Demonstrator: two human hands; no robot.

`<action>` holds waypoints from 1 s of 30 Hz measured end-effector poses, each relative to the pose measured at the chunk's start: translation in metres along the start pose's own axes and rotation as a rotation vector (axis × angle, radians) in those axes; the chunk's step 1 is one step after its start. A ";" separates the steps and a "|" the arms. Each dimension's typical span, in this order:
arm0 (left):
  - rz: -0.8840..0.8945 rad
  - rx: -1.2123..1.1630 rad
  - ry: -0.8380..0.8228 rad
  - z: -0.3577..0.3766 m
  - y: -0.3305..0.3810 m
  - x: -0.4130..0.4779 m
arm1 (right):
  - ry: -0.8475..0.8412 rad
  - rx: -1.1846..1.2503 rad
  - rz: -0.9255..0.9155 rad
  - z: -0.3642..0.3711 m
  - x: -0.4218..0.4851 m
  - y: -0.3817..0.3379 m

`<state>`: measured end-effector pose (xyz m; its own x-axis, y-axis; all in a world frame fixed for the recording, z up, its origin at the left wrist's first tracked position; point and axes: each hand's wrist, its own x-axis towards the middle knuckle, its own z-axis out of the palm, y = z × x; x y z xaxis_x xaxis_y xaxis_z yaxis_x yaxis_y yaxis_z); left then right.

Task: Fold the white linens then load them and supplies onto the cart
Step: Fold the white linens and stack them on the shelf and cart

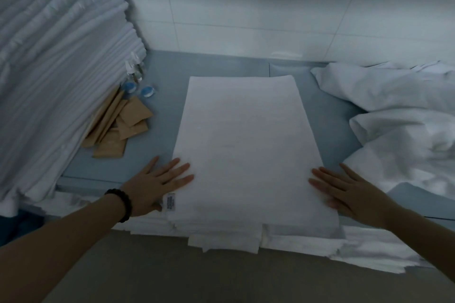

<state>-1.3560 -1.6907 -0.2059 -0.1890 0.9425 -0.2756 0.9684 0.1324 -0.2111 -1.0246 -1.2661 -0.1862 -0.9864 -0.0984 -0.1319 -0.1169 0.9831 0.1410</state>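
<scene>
A folded white linen (pixel 242 145) lies flat on the blue-grey table (pixel 165 76), long side running away from me, with a small label at its near left corner. My left hand (pixel 157 184) lies flat with straight fingers on the linen's near left edge. On the near right edge, my right hand (pixel 344 189) rests flat the same way. More folded white layers stick out under the linen at the table's front edge. A heap of unfolded white linens (pixel 398 115) lies on the right.
A tall leaning stack of folded white linens (pixel 56 69) fills the left. At its foot lie brown paper packets (pixel 118 125), two blue-capped items (pixel 138 88) and small clear bottles (pixel 134 69). A tiled wall (pixel 246 7) stands behind the table.
</scene>
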 end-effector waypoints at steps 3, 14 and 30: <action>0.035 0.059 0.180 -0.004 0.006 -0.002 | -0.049 -0.055 -0.042 -0.002 -0.011 0.003; 0.041 0.049 0.367 -0.002 0.026 -0.018 | 0.031 -0.154 0.034 0.000 -0.025 -0.036; -0.516 -1.238 0.672 -0.091 0.075 -0.094 | 0.603 0.724 0.643 -0.099 -0.059 -0.123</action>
<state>-1.2505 -1.7416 -0.1103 -0.7681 0.6285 0.1230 0.4062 0.3296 0.8523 -0.9640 -1.3964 -0.0984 -0.7568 0.5904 0.2807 0.3316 0.7168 -0.6134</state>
